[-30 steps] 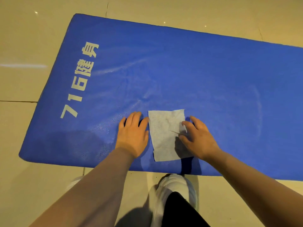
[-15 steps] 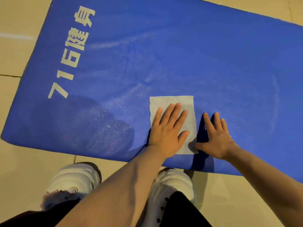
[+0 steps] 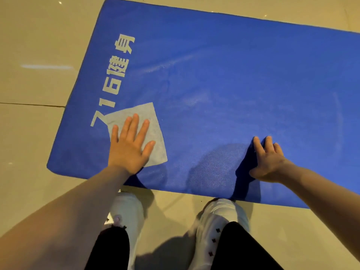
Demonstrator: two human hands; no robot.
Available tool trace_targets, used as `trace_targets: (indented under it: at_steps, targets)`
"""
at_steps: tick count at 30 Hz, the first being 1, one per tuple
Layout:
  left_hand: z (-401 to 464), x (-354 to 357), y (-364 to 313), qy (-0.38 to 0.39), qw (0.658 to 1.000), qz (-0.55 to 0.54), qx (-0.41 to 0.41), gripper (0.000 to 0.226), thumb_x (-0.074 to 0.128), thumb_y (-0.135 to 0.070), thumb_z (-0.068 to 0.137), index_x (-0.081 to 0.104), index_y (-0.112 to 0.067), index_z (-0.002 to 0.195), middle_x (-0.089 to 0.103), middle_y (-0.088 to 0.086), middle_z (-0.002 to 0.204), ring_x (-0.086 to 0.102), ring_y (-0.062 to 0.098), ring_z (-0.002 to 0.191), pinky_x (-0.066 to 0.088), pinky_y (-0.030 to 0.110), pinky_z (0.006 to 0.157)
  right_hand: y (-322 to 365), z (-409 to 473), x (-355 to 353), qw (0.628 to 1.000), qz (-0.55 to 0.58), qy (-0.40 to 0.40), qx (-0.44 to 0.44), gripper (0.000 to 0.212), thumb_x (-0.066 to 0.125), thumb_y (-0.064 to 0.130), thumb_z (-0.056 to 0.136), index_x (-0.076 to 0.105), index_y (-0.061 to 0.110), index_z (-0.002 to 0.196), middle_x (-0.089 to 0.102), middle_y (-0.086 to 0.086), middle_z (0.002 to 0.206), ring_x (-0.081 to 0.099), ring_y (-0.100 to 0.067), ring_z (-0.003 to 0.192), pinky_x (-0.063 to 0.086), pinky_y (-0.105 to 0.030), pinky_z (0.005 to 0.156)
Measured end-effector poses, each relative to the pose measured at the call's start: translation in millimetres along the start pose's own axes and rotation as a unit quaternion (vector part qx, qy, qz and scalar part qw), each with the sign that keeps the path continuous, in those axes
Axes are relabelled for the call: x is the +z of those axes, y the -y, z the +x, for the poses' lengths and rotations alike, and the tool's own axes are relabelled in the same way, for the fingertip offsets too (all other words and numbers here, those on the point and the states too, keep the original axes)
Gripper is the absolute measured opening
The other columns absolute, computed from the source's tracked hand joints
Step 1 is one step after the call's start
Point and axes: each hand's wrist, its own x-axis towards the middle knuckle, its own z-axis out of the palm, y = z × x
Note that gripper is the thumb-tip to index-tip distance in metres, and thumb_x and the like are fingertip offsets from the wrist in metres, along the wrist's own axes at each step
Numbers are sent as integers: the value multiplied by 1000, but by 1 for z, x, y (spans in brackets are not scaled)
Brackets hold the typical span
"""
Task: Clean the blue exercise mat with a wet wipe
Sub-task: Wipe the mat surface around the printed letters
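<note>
The blue exercise mat (image 3: 224, 84) lies flat on the floor, with pale lettering along its left end. A white wet wipe (image 3: 150, 121) is spread flat near the mat's near-left corner, partly over the lettering. My left hand (image 3: 130, 147) presses flat on the wipe with straight, spread fingers. My right hand (image 3: 267, 160) rests on the bare mat near its front edge, well to the right of the wipe, fingers slightly bent and holding nothing.
Beige floor tiles (image 3: 35, 45) surround the mat. My two white shoes (image 3: 126, 213) (image 3: 222, 217) stand on the floor just in front of the mat's near edge.
My left hand has slid the wipe leftwards across the mat towards the lettering. The right hand stays planted on the mat, and the gap between the hands has widened.
</note>
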Motion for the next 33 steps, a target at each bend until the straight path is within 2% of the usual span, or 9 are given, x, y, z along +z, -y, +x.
trace_targets:
  at_steps: [2, 5, 9, 12, 15, 21, 24, 28, 33]
  targets:
    - [-6, -5, -5, 63, 998, 19, -10, 73, -8, -67, 85, -23, -32, 148, -29, -4, 156, -19, 21, 151, -16, 47, 118, 8, -11, -14, 1000, -22, 12, -17, 89, 62, 33, 87, 5, 18, 154, 17, -13, 149, 27, -36, 136, 35, -38, 105]
    - [7, -39, -13, 180, 975, 133, -8, 78, 7, -68, 96, -25, -25, 153, -30, 6, 161, -20, 29, 150, -7, 57, 119, 30, -36, -36, 995, -57, 40, -69, 83, 59, 33, 93, 6, 21, 156, 22, -11, 156, 35, -34, 137, 36, -39, 109]
    - [28, -124, -45, 264, 930, 251, 37, 61, 30, -59, 101, 27, -30, 154, 29, 6, 158, 27, 33, 146, -4, 66, 116, 67, -86, -60, 983, -102, 57, -139, 67, 48, 37, 100, 13, 26, 156, 28, -5, 159, 34, -28, 141, 33, -38, 112]
    - [24, -201, -67, 200, 944, 242, 105, 57, 30, -57, 102, 31, -31, 153, 27, 2, 159, 34, 29, 142, 13, 58, 116, 88, -134, -87, 973, -151, 60, -165, 60, 42, 41, 103, 17, 27, 155, 28, -4, 159, 32, -26, 142, 31, -36, 113]
    - [10, -272, -76, 118, 943, 258, 176, 56, 36, -55, 102, 30, -32, 152, 31, 0, 157, 38, 26, 140, 33, 44, 108, 95, -180, -115, 968, -182, 0, -169, 58, 40, 42, 103, 20, 27, 155, 31, -6, 157, 34, -27, 141, 32, -37, 112]
    - [-45, -361, -78, 88, 955, 245, 144, 56, 44, -52, 101, 34, -29, 151, 45, 1, 149, 44, 25, 134, 38, 37, 104, 98, -274, -149, 969, -187, -57, -149, 57, 42, 44, 103, 23, 28, 154, 36, -2, 155, 39, -22, 138, 32, -33, 110]
    - [-82, -366, -68, 74, 950, 261, 153, 56, 43, -53, 101, 35, -30, 151, 46, 1, 147, 46, 26, 133, 40, 39, 104, 96, -316, -156, 972, -189, -73, -116, 57, 42, 46, 102, 25, 28, 153, 38, -2, 153, 39, -22, 137, 31, -33, 110]
    - [-121, -354, -67, 117, 934, 287, 177, 52, 47, -51, 100, 44, -27, 146, 48, -1, 145, 45, 23, 132, 40, 38, 103, 94, -366, -154, 973, -183, -96, -99, 56, 43, 46, 102, 27, 30, 153, 40, 0, 152, 38, -21, 138, 29, -33, 110]
    - [-136, -367, -51, 48, 955, 244, 163, 52, 44, -52, 100, 39, -31, 148, 46, -2, 148, 46, 24, 132, 41, 36, 103, 83, -396, -153, 970, -210, -103, -69, 57, 43, 47, 102, 25, 30, 153, 36, 0, 155, 37, -21, 139, 29, -33, 110]
